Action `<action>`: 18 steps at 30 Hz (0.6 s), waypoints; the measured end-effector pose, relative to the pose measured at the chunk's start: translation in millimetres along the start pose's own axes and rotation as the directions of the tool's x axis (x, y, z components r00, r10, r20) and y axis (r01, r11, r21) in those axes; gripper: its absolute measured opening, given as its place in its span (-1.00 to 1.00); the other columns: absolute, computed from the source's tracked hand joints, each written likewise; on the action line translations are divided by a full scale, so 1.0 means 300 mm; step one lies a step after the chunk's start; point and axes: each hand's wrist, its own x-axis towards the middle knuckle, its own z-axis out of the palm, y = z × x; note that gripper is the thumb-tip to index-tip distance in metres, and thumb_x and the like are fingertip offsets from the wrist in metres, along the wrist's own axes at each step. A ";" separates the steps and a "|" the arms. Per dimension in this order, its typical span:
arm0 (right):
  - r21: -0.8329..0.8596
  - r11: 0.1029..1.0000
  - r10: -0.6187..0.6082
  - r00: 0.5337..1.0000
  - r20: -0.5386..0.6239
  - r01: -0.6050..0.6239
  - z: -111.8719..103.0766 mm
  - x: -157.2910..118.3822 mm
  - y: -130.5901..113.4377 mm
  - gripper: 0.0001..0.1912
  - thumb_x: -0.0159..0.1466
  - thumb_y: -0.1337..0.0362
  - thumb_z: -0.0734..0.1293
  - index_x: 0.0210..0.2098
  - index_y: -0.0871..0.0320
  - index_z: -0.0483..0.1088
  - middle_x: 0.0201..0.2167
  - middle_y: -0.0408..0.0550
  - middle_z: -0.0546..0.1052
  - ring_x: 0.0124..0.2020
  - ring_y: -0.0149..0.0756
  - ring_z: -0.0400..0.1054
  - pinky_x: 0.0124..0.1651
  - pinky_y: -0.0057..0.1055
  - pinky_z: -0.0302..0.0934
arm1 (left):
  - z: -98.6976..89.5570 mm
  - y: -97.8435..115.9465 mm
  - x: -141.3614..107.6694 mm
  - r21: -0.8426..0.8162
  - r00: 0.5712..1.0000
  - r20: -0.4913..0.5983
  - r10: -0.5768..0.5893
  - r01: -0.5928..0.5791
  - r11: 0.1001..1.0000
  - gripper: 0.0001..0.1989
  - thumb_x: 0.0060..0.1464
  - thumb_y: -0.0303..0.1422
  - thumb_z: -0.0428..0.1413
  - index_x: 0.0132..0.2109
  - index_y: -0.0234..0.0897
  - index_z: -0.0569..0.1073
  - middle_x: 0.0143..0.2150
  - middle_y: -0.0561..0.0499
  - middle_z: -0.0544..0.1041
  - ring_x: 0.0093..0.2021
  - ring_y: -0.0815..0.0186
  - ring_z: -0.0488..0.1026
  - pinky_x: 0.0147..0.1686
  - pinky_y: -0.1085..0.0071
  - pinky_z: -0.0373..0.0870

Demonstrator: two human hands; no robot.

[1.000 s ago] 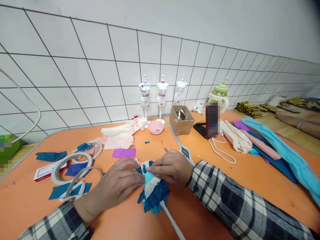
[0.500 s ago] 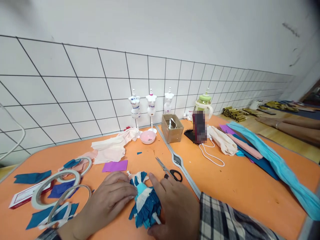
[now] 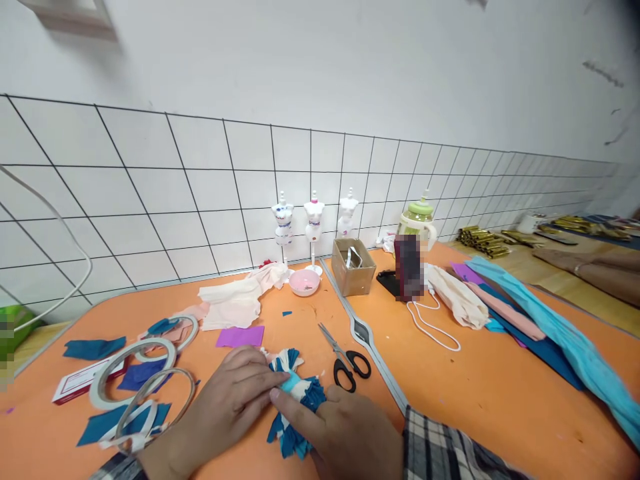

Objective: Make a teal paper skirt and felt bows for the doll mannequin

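Note:
A small dress form (image 3: pixel 300 390) in a teal, light blue and cream crepe-paper dress lies tilted on the table between my hands. My left hand (image 3: pixel 240 393) holds it from the left, fingertips on the light blue waist. My right hand (image 3: pixel 345 427) grips it from the right, its index finger stretched across the dress front and its thumb out of sight. The form's stand is hidden. Just beyond my right hand lie black-handled scissors (image 3: pixel 345 367), blades apart. A purple paper piece (image 3: pixel 241 337) lies past my left hand.
Tape rolls (image 3: pixel 167 350) and paper scraps lie at left beside a red-and-white box (image 3: pixel 75 383). Three white dress forms (image 3: pixel 314 220), a pink bowl (image 3: pixel 304 283), a cardboard box (image 3: pixel 354 273) and a green-lidded bottle (image 3: pixel 419 217) stand at the back. Paper strips (image 3: pixel 545 320) lie at right.
My right index finger has moved left onto the dress's waist, over the cream part. The dress form has turned a little, and its white stand has gone out of sight. The view has shifted.

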 end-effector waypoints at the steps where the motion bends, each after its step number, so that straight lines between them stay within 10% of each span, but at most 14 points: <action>1: 0.008 1.000 0.000 1.000 0.000 0.000 0.003 -0.001 0.001 -0.29 0.15 0.26 0.35 0.28 -0.07 0.11 -0.61 -0.23 0.47 -0.61 -0.25 0.31 -0.69 -0.35 -0.20 | 0.000 0.002 0.005 0.004 1.000 0.006 -0.001 0.001 1.000 -0.60 0.13 -0.56 0.04 0.07 -0.11 0.43 -0.22 0.01 0.63 -0.14 0.21 0.49 -0.08 0.29 0.41; 18: -0.031 0.995 0.103 0.983 0.152 -0.100 -0.015 0.022 -0.077 -0.49 0.27 0.30 0.28 0.20 0.05 0.17 -0.58 -0.08 0.46 -0.57 -0.20 0.33 -0.63 -0.47 0.04 | 0.076 0.034 0.012 -0.173 0.904 -0.039 -0.426 0.414 0.894 -0.56 0.23 -0.32 0.05 0.24 -0.02 0.31 0.20 -0.08 0.43 0.23 0.05 0.31 0.16 0.06 0.31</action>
